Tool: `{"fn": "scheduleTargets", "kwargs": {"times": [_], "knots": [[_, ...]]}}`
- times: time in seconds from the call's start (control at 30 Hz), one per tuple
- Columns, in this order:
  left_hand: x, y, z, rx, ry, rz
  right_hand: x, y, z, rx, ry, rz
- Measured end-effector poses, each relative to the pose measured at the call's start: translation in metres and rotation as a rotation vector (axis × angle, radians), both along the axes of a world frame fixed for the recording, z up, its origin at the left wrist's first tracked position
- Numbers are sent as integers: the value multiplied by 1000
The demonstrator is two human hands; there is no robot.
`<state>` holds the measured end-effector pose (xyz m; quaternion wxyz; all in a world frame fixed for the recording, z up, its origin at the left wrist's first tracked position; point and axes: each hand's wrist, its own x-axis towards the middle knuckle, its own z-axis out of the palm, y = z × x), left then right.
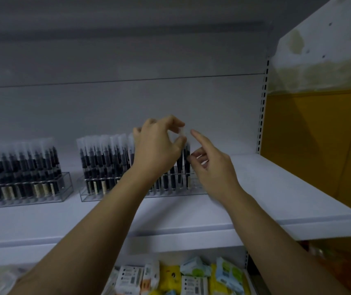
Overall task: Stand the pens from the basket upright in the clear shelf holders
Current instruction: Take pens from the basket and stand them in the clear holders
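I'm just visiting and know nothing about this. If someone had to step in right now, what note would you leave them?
Left hand: pinches the clear top of the end pen, upright at the right end of the right holder.
Right hand: fingertips at that same pen; grip unclear.
Done: left holder holds a row of upright pens; right holder is lined with pens too.
Left: settle this pen, then fetch any more. The basket is out of view.
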<state>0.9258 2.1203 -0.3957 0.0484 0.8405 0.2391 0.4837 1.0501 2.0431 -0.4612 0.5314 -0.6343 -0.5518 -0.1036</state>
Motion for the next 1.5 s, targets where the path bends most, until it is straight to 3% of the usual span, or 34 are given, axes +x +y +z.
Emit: {"fn": "scheduleTargets", "kwargs": {"times": [0.33,0.53,0.8,1.17,1.5], "knots": [[2,9,7,-115,41,21,-2,1,-2,-57,16,-30],[-5,11,5,27,188,90,-5,-1,-1,-72,5,-51],[-21,6,3,75,248,64,-13,-10,6,-24,13,-110],[-66,-18,-3,201,232,53,-51,-43,40,-162,-265,-173],[-168,-40,-30,226,245,105,-124,-61,44,-208,-385,-105]]}}
